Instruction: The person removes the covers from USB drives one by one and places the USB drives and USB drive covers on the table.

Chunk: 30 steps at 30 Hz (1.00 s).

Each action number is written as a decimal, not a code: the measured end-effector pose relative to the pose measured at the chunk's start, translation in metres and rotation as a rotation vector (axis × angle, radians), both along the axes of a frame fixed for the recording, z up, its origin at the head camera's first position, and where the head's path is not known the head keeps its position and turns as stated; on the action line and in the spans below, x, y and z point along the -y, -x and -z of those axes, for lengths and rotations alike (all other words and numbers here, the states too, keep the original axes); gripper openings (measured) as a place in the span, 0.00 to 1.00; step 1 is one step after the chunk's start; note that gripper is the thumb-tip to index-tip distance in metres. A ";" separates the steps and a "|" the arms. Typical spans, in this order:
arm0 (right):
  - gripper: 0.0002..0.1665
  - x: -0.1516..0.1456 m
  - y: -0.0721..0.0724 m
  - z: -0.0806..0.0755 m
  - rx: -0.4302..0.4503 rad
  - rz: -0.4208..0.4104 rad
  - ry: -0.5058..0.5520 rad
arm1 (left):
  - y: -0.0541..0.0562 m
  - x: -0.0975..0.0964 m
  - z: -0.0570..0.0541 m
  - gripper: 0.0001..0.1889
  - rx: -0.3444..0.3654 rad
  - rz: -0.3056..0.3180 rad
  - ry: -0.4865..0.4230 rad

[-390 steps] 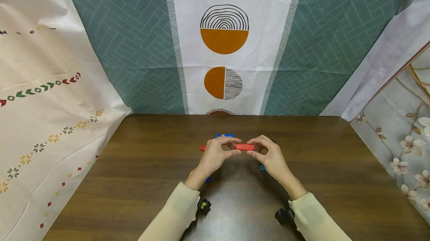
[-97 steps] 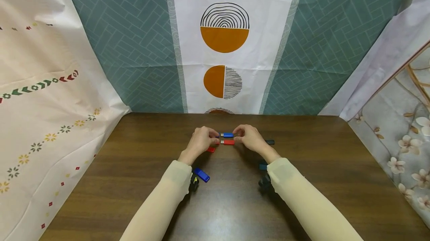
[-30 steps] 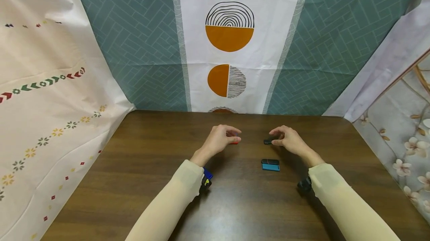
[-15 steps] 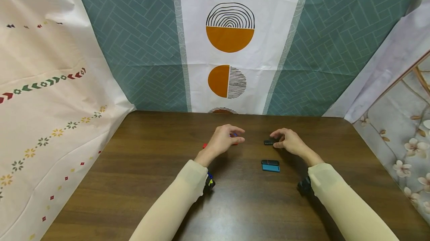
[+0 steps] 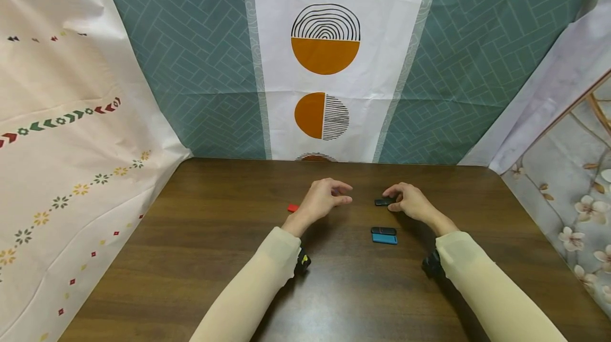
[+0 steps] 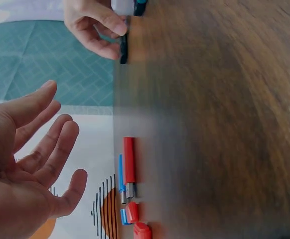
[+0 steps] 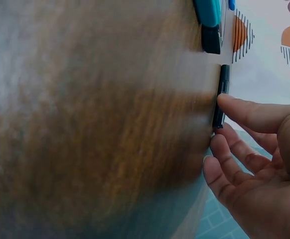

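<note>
At the right of the table my right hand point(image 5: 411, 203) pinches the right end of a slim black USB stick point(image 5: 380, 202) that lies flat. In the right wrist view my thumb is on one side of this stick and fingertips are at the other. My left hand point(image 5: 321, 200) hovers over the table, fingers spread and nothing in them, apart from the black stick. Below it in the left wrist view lie a red USB stick point(image 6: 129, 162) and a blue USB stick point(image 6: 121, 172) side by side, with a red cap point(image 6: 131, 212) and a blue cap point(image 6: 124, 217) at their metal plugs.
Nearer me lie a teal-blue piece point(image 5: 384, 238) and a black piece point(image 5: 383, 230), touching lengthwise. Another red piece point(image 5: 293, 208) shows left of my left wrist. The wooden table point(image 5: 215, 257) ends at a patterned cloth backdrop point(image 5: 210, 93).
My left hand has moved from the red and blue sticks towards the right over the last second. My right hand has shifted only slightly at the black USB stick.
</note>
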State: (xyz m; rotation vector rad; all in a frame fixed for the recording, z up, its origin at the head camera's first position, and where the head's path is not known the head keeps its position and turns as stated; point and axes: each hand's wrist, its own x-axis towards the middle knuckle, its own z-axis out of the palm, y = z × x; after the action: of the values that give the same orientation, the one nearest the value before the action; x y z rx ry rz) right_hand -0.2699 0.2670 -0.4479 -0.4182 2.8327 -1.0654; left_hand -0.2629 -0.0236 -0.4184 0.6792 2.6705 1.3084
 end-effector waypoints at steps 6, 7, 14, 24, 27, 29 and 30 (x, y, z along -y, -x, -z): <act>0.16 0.002 0.002 0.001 -0.023 -0.011 -0.016 | 0.001 -0.004 0.002 0.18 0.006 -0.003 0.006; 0.15 0.002 0.002 0.001 -0.027 -0.012 -0.017 | 0.001 -0.004 0.002 0.18 0.005 -0.002 0.006; 0.13 0.001 0.003 0.003 -0.048 -0.040 -0.017 | 0.000 -0.008 0.003 0.17 0.009 0.012 -0.008; 0.08 -0.001 0.003 0.005 -0.066 -0.066 -0.030 | -0.001 -0.006 0.002 0.17 0.014 0.009 -0.004; 0.08 0.000 0.003 0.005 -0.076 -0.064 -0.025 | -0.001 -0.006 0.001 0.17 0.016 0.010 -0.001; 0.07 0.000 0.003 0.004 -0.082 -0.067 -0.019 | -0.001 -0.006 0.000 0.17 0.018 0.012 -0.002; 0.06 0.000 0.003 0.004 -0.084 -0.067 -0.017 | 0.000 -0.007 0.000 0.17 0.016 0.014 -0.001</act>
State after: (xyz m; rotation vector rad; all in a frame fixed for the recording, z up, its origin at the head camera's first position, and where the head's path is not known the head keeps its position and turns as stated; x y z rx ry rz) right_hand -0.2725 0.2673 -0.4519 -0.5645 2.8758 -1.0339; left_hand -0.2626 -0.0169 -0.4189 0.6832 2.6478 1.3064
